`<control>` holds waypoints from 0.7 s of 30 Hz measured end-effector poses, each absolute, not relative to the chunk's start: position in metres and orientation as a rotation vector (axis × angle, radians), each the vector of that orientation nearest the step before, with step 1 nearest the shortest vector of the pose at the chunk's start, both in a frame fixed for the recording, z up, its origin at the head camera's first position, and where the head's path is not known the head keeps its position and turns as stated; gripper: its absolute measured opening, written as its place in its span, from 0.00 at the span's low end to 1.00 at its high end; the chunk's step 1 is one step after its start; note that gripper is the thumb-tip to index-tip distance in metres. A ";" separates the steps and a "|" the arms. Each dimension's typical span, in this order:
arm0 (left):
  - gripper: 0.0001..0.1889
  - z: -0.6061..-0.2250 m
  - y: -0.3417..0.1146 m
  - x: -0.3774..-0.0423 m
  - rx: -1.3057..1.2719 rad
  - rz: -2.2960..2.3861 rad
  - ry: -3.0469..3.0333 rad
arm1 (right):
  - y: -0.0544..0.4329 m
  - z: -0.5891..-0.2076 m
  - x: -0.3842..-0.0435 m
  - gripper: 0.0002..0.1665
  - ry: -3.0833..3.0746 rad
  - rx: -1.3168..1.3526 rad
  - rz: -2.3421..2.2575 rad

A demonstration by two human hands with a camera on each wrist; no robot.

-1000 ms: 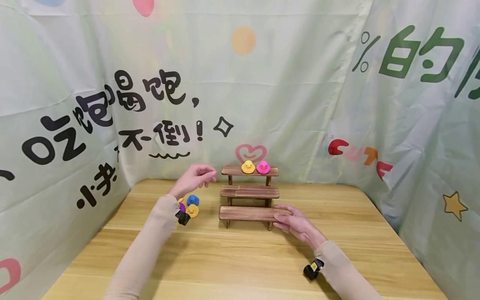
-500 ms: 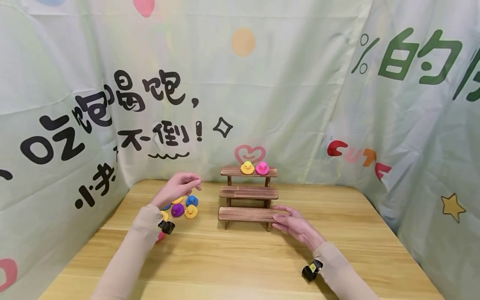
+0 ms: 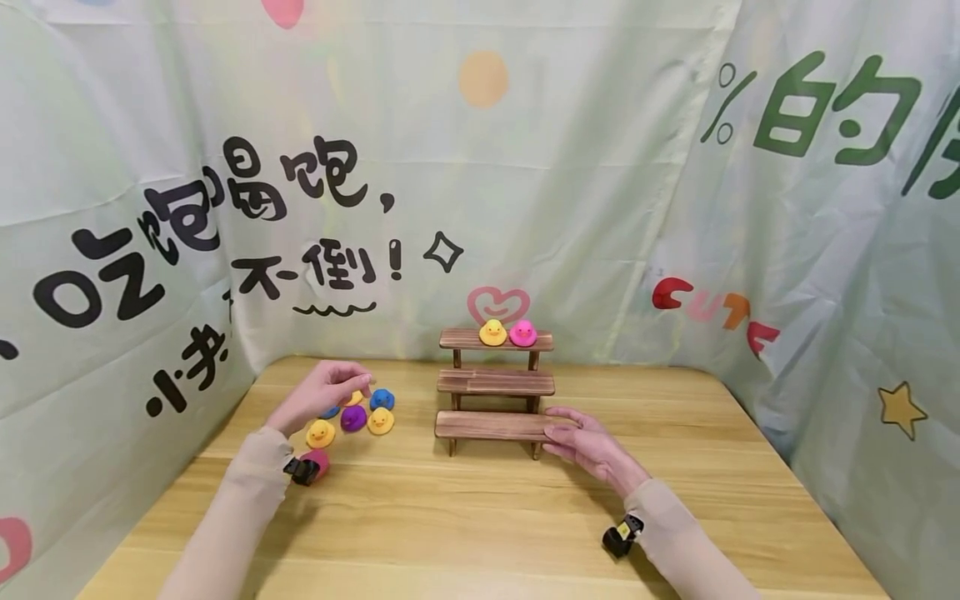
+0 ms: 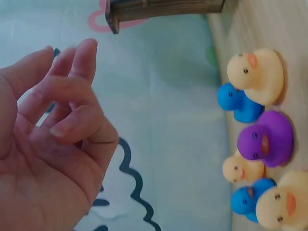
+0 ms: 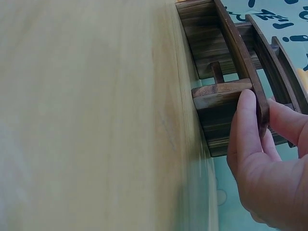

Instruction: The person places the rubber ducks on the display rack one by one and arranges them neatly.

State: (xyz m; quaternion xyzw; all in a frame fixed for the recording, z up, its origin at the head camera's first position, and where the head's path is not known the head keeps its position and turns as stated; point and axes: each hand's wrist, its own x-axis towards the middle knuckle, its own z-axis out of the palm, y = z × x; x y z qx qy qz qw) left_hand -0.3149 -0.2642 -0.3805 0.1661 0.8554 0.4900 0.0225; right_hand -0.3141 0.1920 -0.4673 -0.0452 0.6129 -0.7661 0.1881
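My left hand point(image 3: 322, 393) hovers at the left over a cluster of rubber ducks, its fingers loosely bent with nothing between them. Among these are a purple duck point(image 3: 353, 418), a blue duck point(image 3: 382, 400) and a yellow duck point(image 3: 380, 422); the hand and wrist partly cover others. With thumb above and fingers below, my right hand point(image 3: 594, 447) grips the right end of the lowest step of a three-tier wooden stand point(image 3: 487, 426). On its top step a yellow duck point(image 3: 492, 333) and a pink duck point(image 3: 522, 333) sit side by side.
The stand is on a wooden table point(image 3: 450, 533), near the back. Printed cloth point(image 3: 585, 208) hangs behind the table and along both sides. A pink duck point(image 3: 321, 460) lies nearest the front of the cluster, partly behind the left wrist camera point(image 3: 302, 471).
My left hand has moved left and down, away from the stand to over the ducks, uncovering more of them. My right hand keeps its grip on the stand's lowest step.
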 end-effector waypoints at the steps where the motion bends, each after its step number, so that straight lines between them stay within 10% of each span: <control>1: 0.17 -0.382 -0.267 -0.314 0.503 1.510 2.652 | 0.192 -0.467 -0.314 0.32 1.721 -0.127 -2.156; 21: 0.13 -0.406 -0.310 -0.292 0.473 1.363 2.645 | 0.193 -0.470 -0.315 0.30 1.715 -0.123 -2.149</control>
